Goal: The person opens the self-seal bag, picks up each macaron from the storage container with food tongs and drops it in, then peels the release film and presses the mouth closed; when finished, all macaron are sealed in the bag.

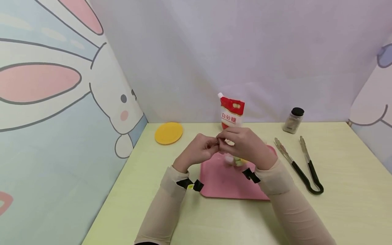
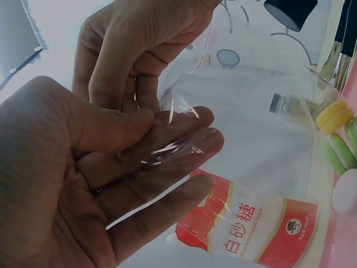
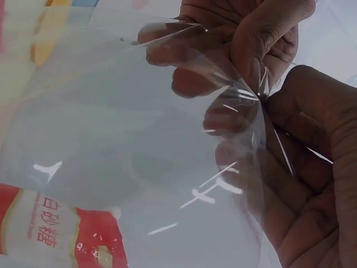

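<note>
Both hands meet in the air above the pink tray (image 1: 228, 185) and pinch a clear plastic bag (image 3: 139, 151) near its edge. My left hand (image 1: 199, 149) holds the film between thumb and fingers, its other fingers showing through it in the left wrist view. Fingertips of my right hand (image 1: 246, 146) grip the same film right beside the left thumb. The bag is creased where they pinch it and spreads out wide and see-through in the right wrist view. On the tray below sit a yellow macaron (image 2: 334, 116), a green macaron (image 2: 339, 153) and a pale macaron (image 2: 346, 191), partly hidden by the right hand in the head view.
A red and white pouch of white granulated sugar (image 1: 231, 117) stands against the back wall. At the back left lies a yellow plate (image 1: 168, 133). A black-lidded jar (image 1: 293, 121) and black-handled tongs (image 1: 306, 173) are on the right of the table.
</note>
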### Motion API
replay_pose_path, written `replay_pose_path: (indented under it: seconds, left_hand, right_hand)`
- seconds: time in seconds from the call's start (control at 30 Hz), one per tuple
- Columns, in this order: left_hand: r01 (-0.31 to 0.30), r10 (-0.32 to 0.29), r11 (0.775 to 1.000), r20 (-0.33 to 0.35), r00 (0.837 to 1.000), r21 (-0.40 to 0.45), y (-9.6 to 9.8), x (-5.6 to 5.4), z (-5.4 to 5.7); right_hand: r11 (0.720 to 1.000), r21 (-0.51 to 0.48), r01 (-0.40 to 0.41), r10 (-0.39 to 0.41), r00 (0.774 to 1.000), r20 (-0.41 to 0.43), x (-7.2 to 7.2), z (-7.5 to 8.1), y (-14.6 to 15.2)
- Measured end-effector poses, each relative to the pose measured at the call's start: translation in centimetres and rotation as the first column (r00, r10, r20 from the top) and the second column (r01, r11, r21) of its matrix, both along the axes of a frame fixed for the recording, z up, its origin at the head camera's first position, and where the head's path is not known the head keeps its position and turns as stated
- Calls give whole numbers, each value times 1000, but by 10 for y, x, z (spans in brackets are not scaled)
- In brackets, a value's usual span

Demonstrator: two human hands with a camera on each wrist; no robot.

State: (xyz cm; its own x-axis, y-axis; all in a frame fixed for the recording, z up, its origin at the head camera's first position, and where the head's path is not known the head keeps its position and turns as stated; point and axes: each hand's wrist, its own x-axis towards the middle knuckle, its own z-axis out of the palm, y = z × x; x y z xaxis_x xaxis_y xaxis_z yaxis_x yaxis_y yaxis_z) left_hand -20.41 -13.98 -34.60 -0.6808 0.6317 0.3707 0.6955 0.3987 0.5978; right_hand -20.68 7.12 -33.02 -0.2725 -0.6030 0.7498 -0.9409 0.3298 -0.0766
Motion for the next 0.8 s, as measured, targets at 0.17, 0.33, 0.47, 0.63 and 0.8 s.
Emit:
replay_pose_path:
  seconds: [0.17,0.33,0.47,0.63,0.8]
  left_hand:
    - [-11,11,1000,36,999,-2,1,0,0]
    - [-35,35,999,45,998,16,1,0,-1]
    - [-53,50,997,57,997,48,1,0,-2]
    - [-133,122,984,92,988,119,-2,-3,-4]
    - [-193,185,966,65,981,170,-5,-7,-2]
  right_hand:
    - [994,-53,94,-96,994,-45,-1,-4,-5]
    - [976,-115,186,-191,981,-31,-2,-6,-5]
    - [946,-206,251,-255,967,10,-4,-3,8]
    - [935,-232,267,-266,963,39,-10,2,25]
    - [940,-209,272,-257,962,96,-13,7,33]
